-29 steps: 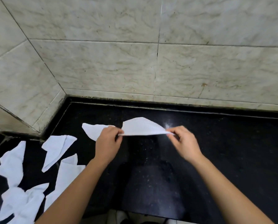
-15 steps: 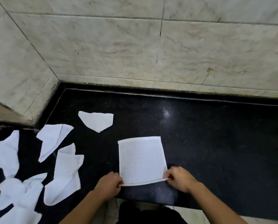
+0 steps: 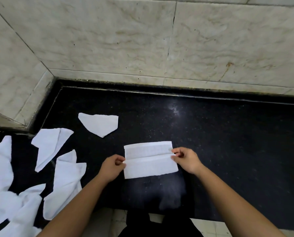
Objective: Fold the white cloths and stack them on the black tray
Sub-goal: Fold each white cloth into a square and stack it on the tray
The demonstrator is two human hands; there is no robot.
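Note:
A white cloth (image 3: 149,165) lies on the black counter (image 3: 228,142) near its front edge, its near half turned up over the far half. My left hand (image 3: 111,168) pinches the folded edge at the cloth's left side. My right hand (image 3: 185,159) pinches the same edge at the right side. A small folded white cloth (image 3: 99,124) lies flat behind and to the left. No black tray is in view.
Several crumpled white cloths (image 3: 48,146) lie spread over the counter's left part. Marble wall tiles (image 3: 159,40) rise behind and at the left corner. The counter's front edge runs just below my arms, with floor tiles (image 3: 211,226) beneath.
The cloth was held stretched in the air, then laid flat on the counter. Both hands have now brought its near edge up and away over the far part.

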